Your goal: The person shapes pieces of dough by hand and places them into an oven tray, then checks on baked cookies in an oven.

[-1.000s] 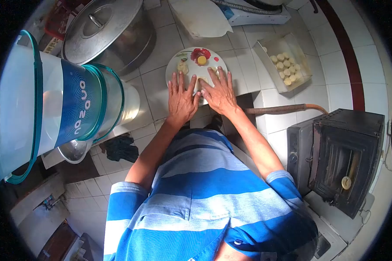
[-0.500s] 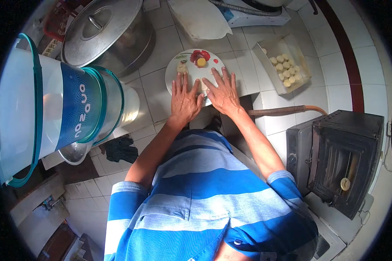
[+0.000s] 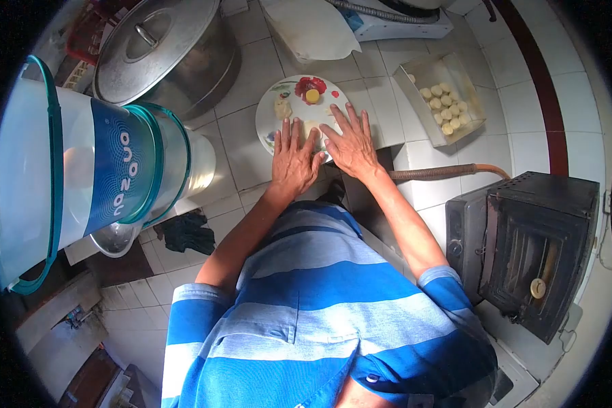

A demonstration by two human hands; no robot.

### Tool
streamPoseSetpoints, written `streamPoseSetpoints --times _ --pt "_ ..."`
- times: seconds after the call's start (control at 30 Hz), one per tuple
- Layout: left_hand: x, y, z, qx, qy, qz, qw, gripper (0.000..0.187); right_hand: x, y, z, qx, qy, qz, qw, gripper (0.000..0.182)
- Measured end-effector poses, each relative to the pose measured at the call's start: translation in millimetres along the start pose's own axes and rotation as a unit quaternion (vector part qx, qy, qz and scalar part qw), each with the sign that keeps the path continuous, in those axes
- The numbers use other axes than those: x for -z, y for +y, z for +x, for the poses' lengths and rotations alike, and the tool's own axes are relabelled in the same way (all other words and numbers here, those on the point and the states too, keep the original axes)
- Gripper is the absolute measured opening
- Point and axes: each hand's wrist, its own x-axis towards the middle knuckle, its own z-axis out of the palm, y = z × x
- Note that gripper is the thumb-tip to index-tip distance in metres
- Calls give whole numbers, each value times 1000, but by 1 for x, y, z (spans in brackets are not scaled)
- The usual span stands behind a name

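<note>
Over the near part of a round white plate (image 3: 265, 122) with a red flower print, both of my hands lie flat. My left hand (image 3: 296, 160) is open, its fingertips pressing near a thin pale piece of dough (image 3: 311, 127). My right hand (image 3: 352, 146) is open too, fingers spread on the right side of the plate, with its thumb close to the same dough. The dough is partly hidden by my fingers. A yellow ball (image 3: 313, 96) rests on the red flower, and a pale dough lump (image 3: 283, 107) sits at the plate's left.
A rectangular tin (image 3: 474, 97) holding several pale dough balls (image 3: 445, 104) stands at the right. A big lidded pot (image 3: 207, 75) and stacked clear buckets (image 3: 75, 163) are on the left. At lower right is a black oven (image 3: 530, 238); a hose (image 3: 435, 174) runs behind it.
My left hand has slid slightly toward me and to the right, uncovering more of the pale lump. My right hand has shifted only a little.
</note>
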Motion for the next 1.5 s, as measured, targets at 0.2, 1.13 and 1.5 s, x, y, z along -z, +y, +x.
streamPoseSetpoints --times 0.2,1.13,1.5 --pt "5 1 -5 3 -14 4 1000 60 6 0 -1 13 -19 -11 1000 40" --pt "6 -4 -13 9 46 13 999 53 -5 -8 -14 -8 14 41 999 44" --pt "7 -7 -6 14 37 31 999 55 -6 -13 -2 -4 7 34 999 45"
